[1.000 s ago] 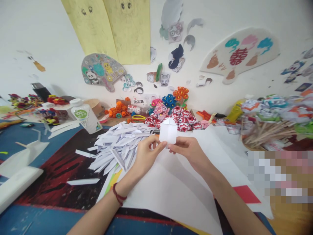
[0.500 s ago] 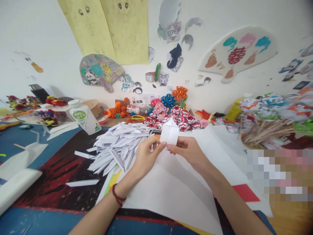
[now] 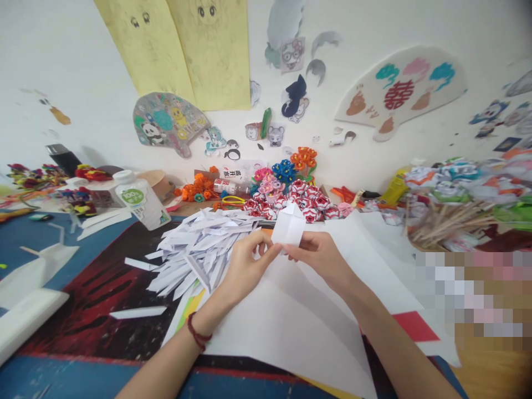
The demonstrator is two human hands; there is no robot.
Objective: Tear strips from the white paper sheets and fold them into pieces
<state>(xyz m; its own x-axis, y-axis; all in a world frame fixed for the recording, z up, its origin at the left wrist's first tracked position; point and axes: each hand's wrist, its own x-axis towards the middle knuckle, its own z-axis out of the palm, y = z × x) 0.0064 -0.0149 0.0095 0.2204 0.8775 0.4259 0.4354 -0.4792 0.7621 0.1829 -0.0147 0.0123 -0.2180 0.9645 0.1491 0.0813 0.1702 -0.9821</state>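
A small folded piece of white paper [image 3: 288, 224] with a pointed top is held up between both hands. My left hand [image 3: 251, 266] pinches its lower left corner between thumb and fingers. On the other side my right hand [image 3: 322, 257] grips the lower right edge, with its fingers partly behind the paper. Under my hands lies a large white sheet [image 3: 291, 321]. To the left of my left hand is a heap of folded white paper strips [image 3: 199, 244].
A white bottle [image 3: 143, 199] stands behind the heap's left side. Red-and-white paper flowers [image 3: 307, 199] line the back by the wall. Bundled wooden sticks [image 3: 449, 221] lie at the right. A red card [image 3: 415, 327] sits beside my right forearm.
The whole view has shifted very slightly. Both hands keep the same hold on the folded paper, and nothing else has visibly moved.
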